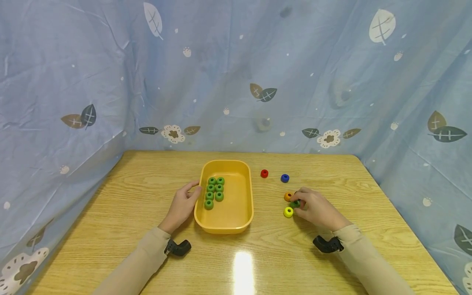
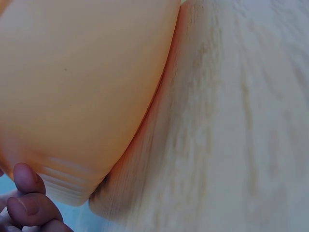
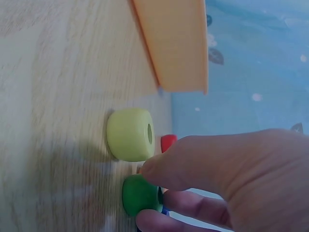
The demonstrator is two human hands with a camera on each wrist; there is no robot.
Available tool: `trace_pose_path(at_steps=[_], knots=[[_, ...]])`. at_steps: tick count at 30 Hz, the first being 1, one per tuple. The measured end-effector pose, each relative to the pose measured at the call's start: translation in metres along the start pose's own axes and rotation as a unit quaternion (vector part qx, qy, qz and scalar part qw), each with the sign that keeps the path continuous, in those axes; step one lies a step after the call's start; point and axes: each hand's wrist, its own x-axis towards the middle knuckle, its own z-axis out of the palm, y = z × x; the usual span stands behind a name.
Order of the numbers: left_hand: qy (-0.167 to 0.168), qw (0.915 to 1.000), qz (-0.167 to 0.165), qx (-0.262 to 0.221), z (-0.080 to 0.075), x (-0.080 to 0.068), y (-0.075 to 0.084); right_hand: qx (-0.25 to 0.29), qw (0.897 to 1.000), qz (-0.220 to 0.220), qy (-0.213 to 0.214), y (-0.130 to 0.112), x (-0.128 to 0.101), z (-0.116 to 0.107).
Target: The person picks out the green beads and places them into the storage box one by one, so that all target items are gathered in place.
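The right hand point(image 1: 317, 209) is pinching a green ring point(image 3: 140, 195) between thumb and fingers, with the ring still sitting on the table point(image 1: 110, 229). A yellow ring point(image 1: 288, 212) is lying just beside it, and an orange ring point(image 1: 288, 196) is touching the far side. The left hand point(image 1: 181, 207) is resting with relaxed fingers against the near-left wall of the yellow tray point(image 1: 236, 223), which is holding seven green rings point(image 1: 214, 190). Farther back, a red ring point(image 1: 264, 173) and a blue ring point(image 1: 284, 178) are lying well apart from the tray.
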Motion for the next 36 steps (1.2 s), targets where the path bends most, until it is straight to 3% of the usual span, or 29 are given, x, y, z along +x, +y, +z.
trace_pose_path(at_steps=[36], knots=[[-0.002, 0.9998, 0.014, -0.014, 0.0034, -0.0033, -0.0037, 0.015, 1.0, 0.002, -0.016, 0.0094, -0.0062, 0.0063]])
